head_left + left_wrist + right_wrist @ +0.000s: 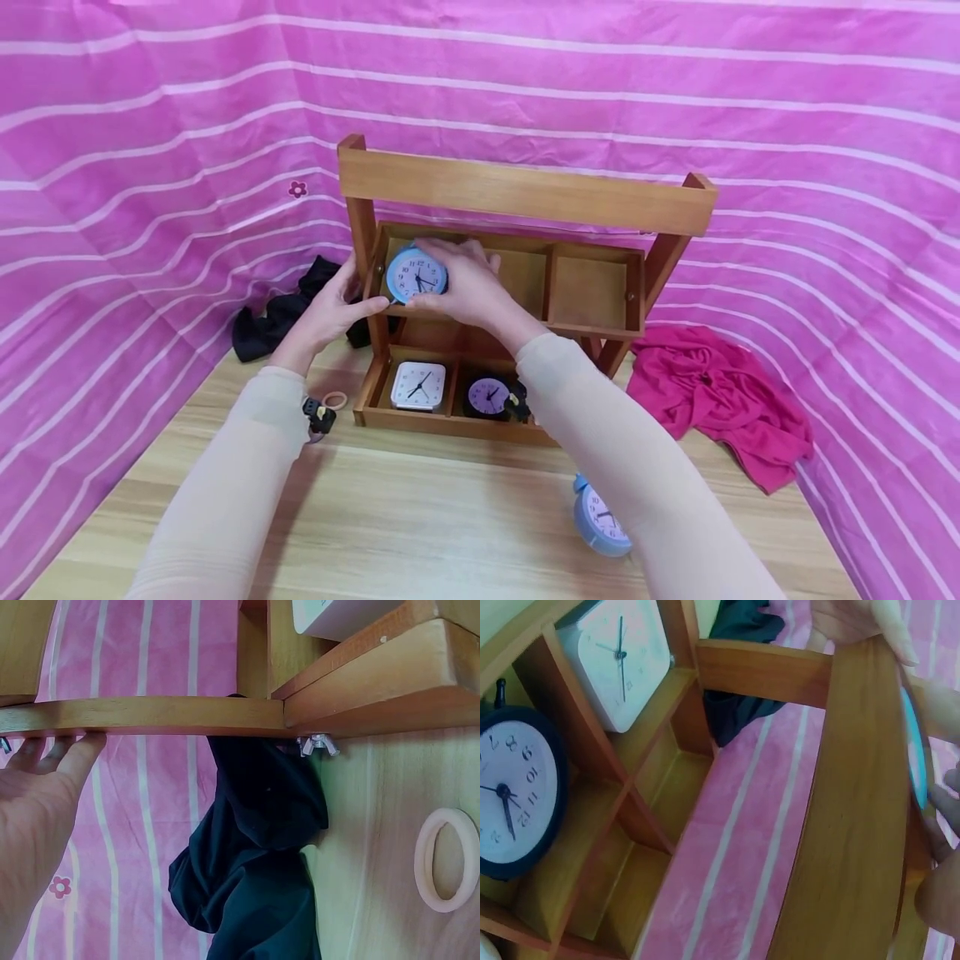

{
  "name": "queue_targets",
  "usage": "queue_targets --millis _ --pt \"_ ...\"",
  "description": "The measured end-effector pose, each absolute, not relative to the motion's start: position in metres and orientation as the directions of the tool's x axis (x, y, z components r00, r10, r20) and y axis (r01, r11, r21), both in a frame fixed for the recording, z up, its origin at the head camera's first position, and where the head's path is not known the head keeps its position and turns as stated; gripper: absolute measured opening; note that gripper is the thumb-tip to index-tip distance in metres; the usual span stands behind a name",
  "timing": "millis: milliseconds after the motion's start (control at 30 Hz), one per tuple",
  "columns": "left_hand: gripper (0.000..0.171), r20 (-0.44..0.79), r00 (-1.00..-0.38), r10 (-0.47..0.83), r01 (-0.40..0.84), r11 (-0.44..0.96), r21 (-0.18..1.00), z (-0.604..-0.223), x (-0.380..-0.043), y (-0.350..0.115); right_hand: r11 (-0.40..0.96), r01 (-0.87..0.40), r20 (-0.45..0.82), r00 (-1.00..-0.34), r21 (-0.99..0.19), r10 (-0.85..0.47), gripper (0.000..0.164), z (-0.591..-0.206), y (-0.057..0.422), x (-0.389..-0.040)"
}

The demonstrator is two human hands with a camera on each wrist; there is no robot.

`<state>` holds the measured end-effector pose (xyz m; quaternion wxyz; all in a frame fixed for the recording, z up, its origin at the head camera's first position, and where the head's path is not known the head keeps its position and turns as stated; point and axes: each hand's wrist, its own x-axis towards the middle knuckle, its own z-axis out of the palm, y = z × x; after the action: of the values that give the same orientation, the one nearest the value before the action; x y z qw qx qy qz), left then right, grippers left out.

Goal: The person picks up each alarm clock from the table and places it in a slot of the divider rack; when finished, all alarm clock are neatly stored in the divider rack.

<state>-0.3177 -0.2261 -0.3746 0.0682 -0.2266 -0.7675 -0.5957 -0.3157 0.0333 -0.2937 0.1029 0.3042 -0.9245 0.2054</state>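
In the head view, my right hand (467, 282) grips a round blue alarm clock (416, 275) by its right side, at the upper tier's left compartment. The clock's face points outward. My left hand (330, 315) rests against the left post of the wooden shelf (525, 193), its thumb reaching across the front near the clock. The left wrist view shows that hand's fingers (81, 756) straight against the post (150, 716). From the right wrist, only the blue rim (913, 750) shows past the upper tier's board.
The lower tier holds a white square clock (417, 386) and a black round clock (487, 397). Another blue alarm clock (602, 523) lies on the table, partly behind my right sleeve. Black cloth (273, 325), a pale ring (334, 401) and magenta cloth (712, 387) lie around the shelf.
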Motion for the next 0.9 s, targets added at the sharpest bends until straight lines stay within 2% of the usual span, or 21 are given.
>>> queue_targets --millis 100,200,467,667,900 --pt "0.097 0.373 -0.889 0.267 0.428 0.195 0.882 -0.376 -0.317 -0.227 0.659 -0.661 0.378 -0.748 -0.359 -0.545 0.1 -0.294 0.046 -0.305" --pt "0.097 0.362 -0.893 0.266 0.418 0.198 0.886 -0.376 -0.317 -0.228 0.618 -0.708 0.394 -0.705 -0.343 -0.589 0.109 -0.294 0.063 -0.288" --pt "0.097 0.356 -0.899 0.253 0.41 0.208 0.888 -0.375 -0.317 -0.231 0.547 -0.78 0.358 -0.625 -0.302 -0.693 0.118 -0.308 0.109 -0.241" --pt "0.098 0.353 -0.9 0.254 0.405 0.194 0.893 -0.376 -0.317 -0.231 0.56 -0.753 0.312 -0.656 -0.346 -0.688 0.115 -0.353 0.152 -0.207" --pt "0.098 0.357 -0.896 0.264 0.415 0.208 0.886 -0.375 -0.32 -0.23 0.676 -0.637 0.173 -0.763 -0.371 -0.623 0.114 -0.401 0.21 -0.165"
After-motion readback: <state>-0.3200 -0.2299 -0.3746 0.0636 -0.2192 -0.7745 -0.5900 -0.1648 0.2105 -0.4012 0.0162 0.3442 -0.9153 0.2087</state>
